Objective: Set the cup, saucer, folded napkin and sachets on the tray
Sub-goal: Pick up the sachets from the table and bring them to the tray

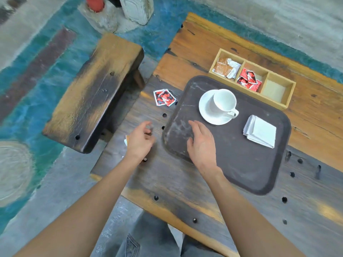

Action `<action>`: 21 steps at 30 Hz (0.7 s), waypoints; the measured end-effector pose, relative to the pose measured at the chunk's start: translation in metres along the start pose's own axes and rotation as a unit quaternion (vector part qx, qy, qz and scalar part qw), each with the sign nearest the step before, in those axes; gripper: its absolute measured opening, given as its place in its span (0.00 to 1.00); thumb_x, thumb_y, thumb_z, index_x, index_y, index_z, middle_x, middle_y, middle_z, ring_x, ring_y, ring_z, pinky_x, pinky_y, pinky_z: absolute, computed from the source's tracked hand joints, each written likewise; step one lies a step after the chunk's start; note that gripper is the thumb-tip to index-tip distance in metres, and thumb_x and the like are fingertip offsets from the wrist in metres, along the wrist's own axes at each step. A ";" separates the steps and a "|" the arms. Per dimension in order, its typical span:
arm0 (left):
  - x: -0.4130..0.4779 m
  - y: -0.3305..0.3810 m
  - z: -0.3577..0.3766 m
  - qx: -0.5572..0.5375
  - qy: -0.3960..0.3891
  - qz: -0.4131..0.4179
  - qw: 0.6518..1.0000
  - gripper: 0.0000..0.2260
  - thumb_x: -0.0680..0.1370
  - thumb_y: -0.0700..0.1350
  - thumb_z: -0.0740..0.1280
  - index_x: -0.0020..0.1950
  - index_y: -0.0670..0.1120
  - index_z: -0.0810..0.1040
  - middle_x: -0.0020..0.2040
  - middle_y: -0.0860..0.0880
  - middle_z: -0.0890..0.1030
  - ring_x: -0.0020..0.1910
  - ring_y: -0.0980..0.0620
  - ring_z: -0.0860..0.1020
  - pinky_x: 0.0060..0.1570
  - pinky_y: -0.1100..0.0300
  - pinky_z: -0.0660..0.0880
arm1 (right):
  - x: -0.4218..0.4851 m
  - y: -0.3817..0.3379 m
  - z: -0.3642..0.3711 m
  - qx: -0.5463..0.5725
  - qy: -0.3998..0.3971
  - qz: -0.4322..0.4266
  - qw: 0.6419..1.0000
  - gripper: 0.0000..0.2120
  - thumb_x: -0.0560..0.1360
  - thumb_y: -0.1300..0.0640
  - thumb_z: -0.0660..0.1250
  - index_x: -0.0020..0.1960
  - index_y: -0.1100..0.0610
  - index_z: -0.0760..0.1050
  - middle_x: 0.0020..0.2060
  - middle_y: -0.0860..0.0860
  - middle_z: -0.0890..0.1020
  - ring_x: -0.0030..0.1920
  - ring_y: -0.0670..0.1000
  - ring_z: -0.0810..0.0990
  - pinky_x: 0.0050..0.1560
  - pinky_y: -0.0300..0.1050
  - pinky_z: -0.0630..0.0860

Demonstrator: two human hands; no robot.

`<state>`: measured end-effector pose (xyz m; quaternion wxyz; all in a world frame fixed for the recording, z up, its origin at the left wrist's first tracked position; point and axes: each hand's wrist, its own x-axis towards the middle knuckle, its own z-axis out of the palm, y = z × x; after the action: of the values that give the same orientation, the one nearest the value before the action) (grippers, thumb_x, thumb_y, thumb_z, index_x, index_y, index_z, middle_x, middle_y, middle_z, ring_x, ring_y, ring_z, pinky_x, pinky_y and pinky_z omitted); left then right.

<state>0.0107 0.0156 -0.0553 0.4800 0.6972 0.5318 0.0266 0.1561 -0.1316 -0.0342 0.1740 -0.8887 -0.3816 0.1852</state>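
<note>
A dark brown tray [241,164] lies on the wooden table. On it a white cup [223,102] stands on a white saucer [206,110], and a folded white napkin [259,131] lies to their right. Two red sachets [164,97] lie on the table just left of the tray. My right hand [201,143] hovers over the tray's near left corner, fingers apart and holding nothing. My left hand [140,140] is over the table left of the tray, fingers loosely curled; a pale scrap [126,141] shows at its left edge, and I cannot tell if it is held.
A wooden box [289,89] with three compartments stands behind the tray, holding brown and white sachets [225,68] and red sachets [248,80]. A wooden bench [92,89] stands left of the table. The table [185,182] has several bolt holes.
</note>
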 end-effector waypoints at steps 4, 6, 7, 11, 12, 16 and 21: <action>-0.011 -0.035 -0.028 0.247 -0.011 0.144 0.958 0.23 0.75 0.35 0.70 0.70 0.44 0.76 0.62 0.43 0.79 0.62 0.40 0.75 0.62 0.49 0.72 | 0.016 -0.028 0.013 -0.033 -0.015 -0.045 0.998 0.26 0.77 0.66 0.61 0.75 0.58 0.71 0.73 0.53 0.74 0.73 0.55 0.72 0.75 0.48 0.65; -0.016 -0.048 -0.034 0.318 -0.014 0.160 0.934 0.21 0.76 0.36 0.69 0.69 0.45 0.77 0.64 0.45 0.78 0.64 0.41 0.73 0.60 0.51 0.70 | 0.026 -0.036 0.019 -0.054 -0.025 -0.064 0.996 0.24 0.78 0.65 0.61 0.74 0.58 0.71 0.72 0.53 0.74 0.72 0.55 0.72 0.75 0.48 0.65; -0.017 -0.053 -0.035 0.335 -0.010 0.158 0.929 0.19 0.77 0.37 0.68 0.68 0.46 0.77 0.66 0.47 0.77 0.65 0.42 0.72 0.60 0.52 0.68 | 0.031 -0.040 0.021 -0.057 -0.030 -0.071 0.995 0.24 0.78 0.65 0.61 0.74 0.59 0.72 0.72 0.54 0.75 0.72 0.56 0.73 0.75 0.49 0.65; -0.020 -0.067 -0.036 0.333 0.026 0.161 0.929 0.17 0.75 0.34 0.66 0.63 0.45 0.79 0.61 0.46 0.79 0.61 0.42 0.73 0.56 0.52 0.66 | 0.049 -0.054 0.032 -0.059 -0.036 -0.091 0.993 0.21 0.77 0.66 0.63 0.70 0.59 0.75 0.68 0.55 0.78 0.68 0.58 0.75 0.73 0.50 0.68; -0.019 -0.069 -0.035 0.330 0.038 0.163 0.929 0.18 0.75 0.32 0.66 0.63 0.45 0.79 0.58 0.45 0.79 0.59 0.41 0.74 0.55 0.52 0.66 | 0.055 -0.057 0.034 -0.065 -0.037 -0.094 0.993 0.20 0.77 0.66 0.63 0.69 0.59 0.75 0.67 0.55 0.78 0.67 0.58 0.76 0.72 0.50 0.68; -0.014 -0.074 -0.033 0.324 0.062 0.176 0.927 0.21 0.73 0.29 0.68 0.62 0.47 0.78 0.50 0.46 0.79 0.51 0.44 0.73 0.47 0.55 0.62 | 0.086 -0.065 0.041 -0.081 -0.038 -0.088 0.992 0.17 0.76 0.64 0.63 0.65 0.61 0.76 0.61 0.58 0.80 0.61 0.62 0.77 0.64 0.54 0.73; -0.014 -0.077 -0.038 0.291 0.073 0.178 0.937 0.18 0.73 0.30 0.69 0.58 0.47 0.81 0.45 0.47 0.78 0.45 0.46 0.73 0.46 0.55 0.66 | 0.133 -0.069 0.042 -0.067 -0.036 -0.046 0.996 0.19 0.78 0.62 0.65 0.68 0.60 0.75 0.63 0.59 0.78 0.64 0.62 0.76 0.62 0.56 0.74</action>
<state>-0.0714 0.0270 -0.0823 0.2036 0.8859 0.4169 0.0067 0.1797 0.0188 -0.0662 0.1082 -0.8727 -0.4395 0.1829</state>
